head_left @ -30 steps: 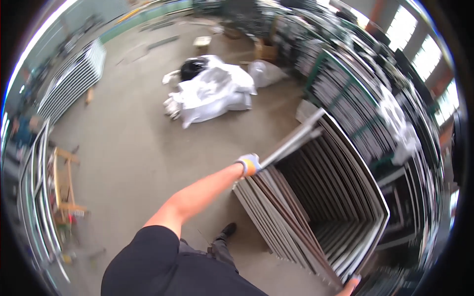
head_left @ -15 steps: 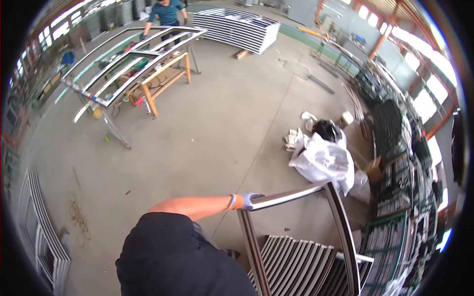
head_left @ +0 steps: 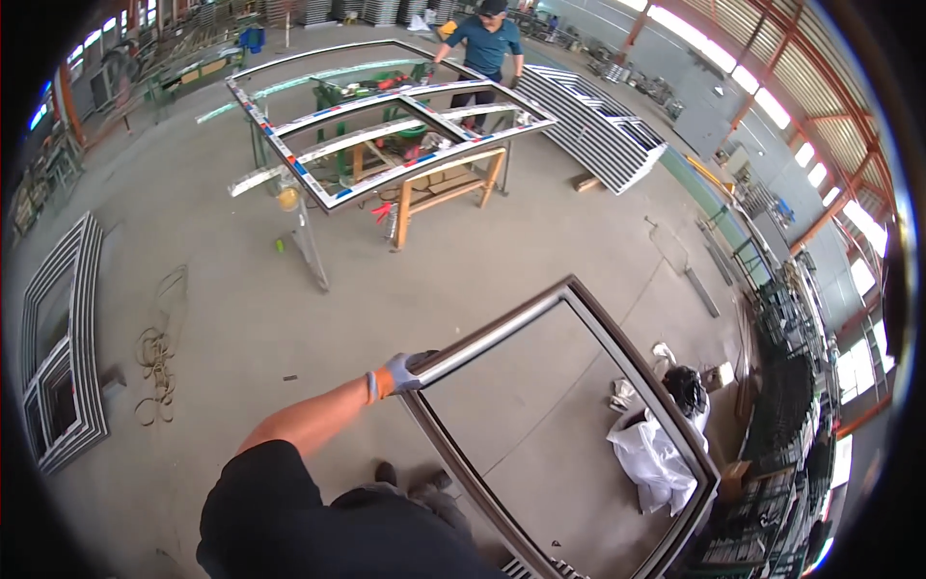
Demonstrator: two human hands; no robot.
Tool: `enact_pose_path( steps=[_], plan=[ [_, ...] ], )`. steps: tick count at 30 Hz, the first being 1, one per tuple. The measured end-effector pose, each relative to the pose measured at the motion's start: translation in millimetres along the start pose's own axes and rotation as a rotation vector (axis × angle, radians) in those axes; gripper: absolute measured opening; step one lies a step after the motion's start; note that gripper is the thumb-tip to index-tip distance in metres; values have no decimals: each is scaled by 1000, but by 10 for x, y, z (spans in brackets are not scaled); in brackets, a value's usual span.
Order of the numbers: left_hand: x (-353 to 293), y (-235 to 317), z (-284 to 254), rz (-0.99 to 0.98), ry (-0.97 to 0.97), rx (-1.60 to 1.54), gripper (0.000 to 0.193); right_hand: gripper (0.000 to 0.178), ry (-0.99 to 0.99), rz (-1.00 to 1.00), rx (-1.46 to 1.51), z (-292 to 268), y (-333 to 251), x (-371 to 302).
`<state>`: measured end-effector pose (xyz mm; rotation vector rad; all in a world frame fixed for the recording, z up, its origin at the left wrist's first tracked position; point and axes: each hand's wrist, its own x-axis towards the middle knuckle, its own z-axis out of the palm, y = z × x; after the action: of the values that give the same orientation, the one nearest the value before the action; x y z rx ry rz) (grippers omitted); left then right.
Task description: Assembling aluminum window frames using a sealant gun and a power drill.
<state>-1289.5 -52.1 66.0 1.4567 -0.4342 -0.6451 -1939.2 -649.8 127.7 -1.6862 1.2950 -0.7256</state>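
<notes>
My left hand [head_left: 399, 374], in a grey glove with an orange cuff, is closed on the upper left corner of a rectangular window frame [head_left: 502, 334]. The frame is dark brown with silvery faces and has no glass in it. It is held tilted above the floor, its far corner pointing ahead and its near part running down to the lower edge of the view. My right hand does not show.
Ahead, a co-worker [head_left: 479, 46] stands behind a large window frame [head_left: 318, 198] on trestles [head_left: 403, 217]. Stacked frames [head_left: 588, 121] lie behind right, more frames [head_left: 72, 318] at left. White sacks [head_left: 651, 463] and racks of profiles [head_left: 786, 425] are on the right. A cord [head_left: 154, 362] lies on the floor.
My left hand has lifted the window frame from above the row of profiles, swinging it ahead and leftward. My view has turned to the right and tilted up. The co-worker remains by the trestles.
</notes>
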Motion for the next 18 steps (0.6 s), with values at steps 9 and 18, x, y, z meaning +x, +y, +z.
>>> enact_pose_path(
  steps=[9, 18],
  plan=[
    [-22, 433, -2115, -39, 354, -237, 68, 28, -235, -28, 101, 3027, -1077, 706],
    [-177, 864, -4052, -2, 757, -75, 69, 18, -538, 19, 10, 6528, -2223, 1315]
  ],
)
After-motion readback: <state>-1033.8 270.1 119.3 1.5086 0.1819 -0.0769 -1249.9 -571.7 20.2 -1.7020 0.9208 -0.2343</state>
